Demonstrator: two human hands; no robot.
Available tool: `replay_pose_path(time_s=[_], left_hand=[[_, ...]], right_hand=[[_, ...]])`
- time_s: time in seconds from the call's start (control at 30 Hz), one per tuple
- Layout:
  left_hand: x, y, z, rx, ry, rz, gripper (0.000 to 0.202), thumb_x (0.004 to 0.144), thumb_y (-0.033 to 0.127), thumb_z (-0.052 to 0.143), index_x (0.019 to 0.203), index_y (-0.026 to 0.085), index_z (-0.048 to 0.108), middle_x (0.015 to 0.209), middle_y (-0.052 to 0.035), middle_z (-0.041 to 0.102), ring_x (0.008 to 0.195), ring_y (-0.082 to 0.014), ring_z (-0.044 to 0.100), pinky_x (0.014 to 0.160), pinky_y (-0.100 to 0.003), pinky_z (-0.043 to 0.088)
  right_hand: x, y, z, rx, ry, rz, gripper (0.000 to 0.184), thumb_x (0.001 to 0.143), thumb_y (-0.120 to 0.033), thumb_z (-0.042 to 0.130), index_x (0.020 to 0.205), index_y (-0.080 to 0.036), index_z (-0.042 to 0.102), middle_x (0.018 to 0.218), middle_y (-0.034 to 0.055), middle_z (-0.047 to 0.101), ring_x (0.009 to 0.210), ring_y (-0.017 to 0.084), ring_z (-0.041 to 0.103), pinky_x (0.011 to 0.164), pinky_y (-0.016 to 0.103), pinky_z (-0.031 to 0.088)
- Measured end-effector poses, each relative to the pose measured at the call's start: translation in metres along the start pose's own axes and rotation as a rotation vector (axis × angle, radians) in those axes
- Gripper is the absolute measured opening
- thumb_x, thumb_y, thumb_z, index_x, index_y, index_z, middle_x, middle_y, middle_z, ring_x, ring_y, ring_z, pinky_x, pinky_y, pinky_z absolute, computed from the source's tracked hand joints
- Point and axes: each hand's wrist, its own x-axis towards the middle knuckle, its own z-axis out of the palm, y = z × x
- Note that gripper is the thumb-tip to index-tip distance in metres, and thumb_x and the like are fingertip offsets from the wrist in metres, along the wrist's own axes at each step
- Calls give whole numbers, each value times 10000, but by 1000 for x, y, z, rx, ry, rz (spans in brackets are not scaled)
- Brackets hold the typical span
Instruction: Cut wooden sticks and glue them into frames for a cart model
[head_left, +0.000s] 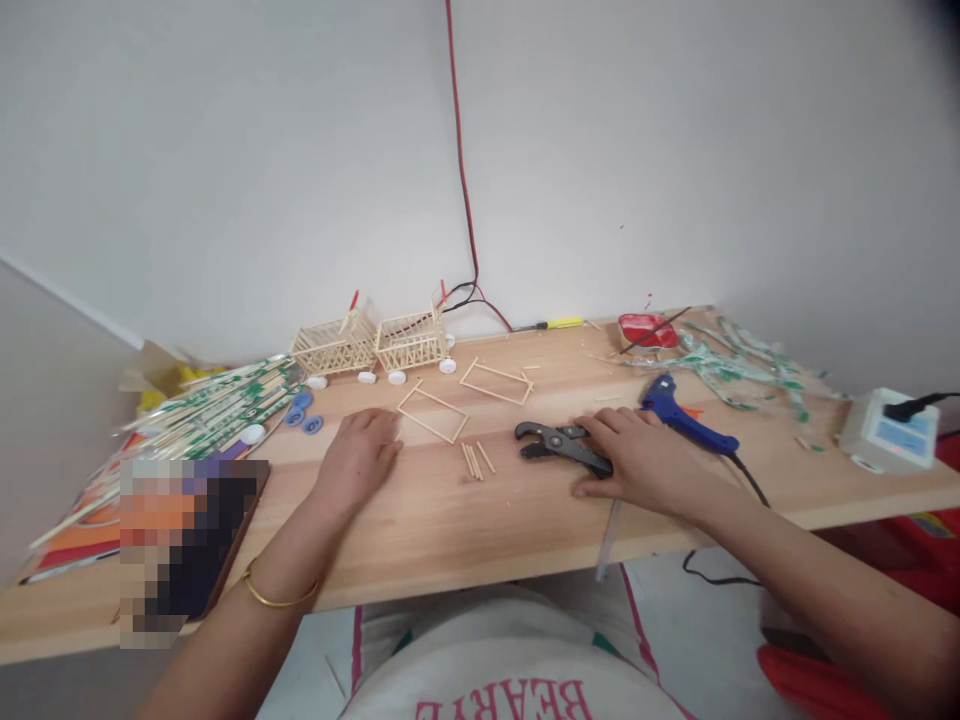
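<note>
My left hand (360, 455) rests on the wooden table with bent, slightly parted fingers and nothing in it. Just right of it lies a rectangular frame of thin wooden sticks (405, 412); a second stick frame (480, 394) is behind that one. Several short cut sticks (472, 462) are in a small group between my hands. My right hand (637, 455) is over the handles of black pliers (555, 440), fingers above and thumb below; the jaws point left. A blue glue gun (690, 420) lies just beyond this hand.
Two small stick carts (334, 345) with white wheels stand against the wall. Blue discs (304, 412) and packaged sticks (240, 395) are at left, near a blurred dark object (217, 560). At right are a red container (645, 332), plastic wrappers (735, 365) and a white power box (889, 430).
</note>
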Motion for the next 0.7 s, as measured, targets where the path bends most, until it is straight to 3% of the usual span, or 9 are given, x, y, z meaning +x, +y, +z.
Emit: replay_pose_path(time_s=[0.1, 0.23, 0.33, 0.43, 0.53, 0.7], left_hand=[[1, 4, -17, 0, 2, -99, 313, 829, 241, 443, 1085, 151, 599, 1087, -110, 619, 1004, -240, 545, 898, -352, 406], [3, 44, -28, 4, -131, -222, 290, 858, 280, 382, 847, 191, 657, 891, -77, 679, 851, -218, 606, 731, -305, 425], [3, 82, -17, -54, -285, -207, 292, 854, 331, 395, 790, 213, 655, 871, -61, 692, 824, -206, 617, 666, -278, 402], [6, 109, -1, -55, -320, -251, 317, 841, 392, 416, 768, 189, 647, 822, -78, 685, 792, -207, 618, 658, -277, 394], [10, 119, 10, -56, -288, -302, 320, 836, 398, 417, 808, 168, 638, 842, -98, 673, 804, -218, 614, 663, -286, 396], [12, 113, 15, -166, -340, -340, 190, 773, 330, 494, 766, 189, 622, 836, -77, 668, 787, -215, 604, 631, -284, 386]], right_hand=[[4, 8, 14, -19, 51, -26, 816, 651, -706, 555, 1253, -160, 480, 1127, 167, 562, 1014, 322, 500, 845, 430, 336], [5, 13, 30, -11, 82, -46, 939, 635, -753, 512, 1335, -138, 397, 1232, 190, 503, 1135, 343, 424, 966, 481, 251], [3, 13, 36, 3, 84, -43, 1004, 621, -756, 514, 1397, -157, 297, 1355, 191, 395, 1246, 369, 312, 1008, 545, 166], [-1, 13, 35, 42, 62, -28, 1004, 611, -721, 552, 1418, -208, 246, 1407, 166, 332, 1279, 374, 267, 1007, 584, 140], [-4, 11, 29, 76, 63, -18, 960, 622, -686, 573, 1411, -244, 252, 1406, 152, 335, 1275, 366, 280, 997, 596, 151], [-7, 1, 14, 95, 139, -35, 798, 697, -586, 583, 1370, -245, 325, 1392, 147, 363, 1257, 339, 324, 995, 562, 187]])
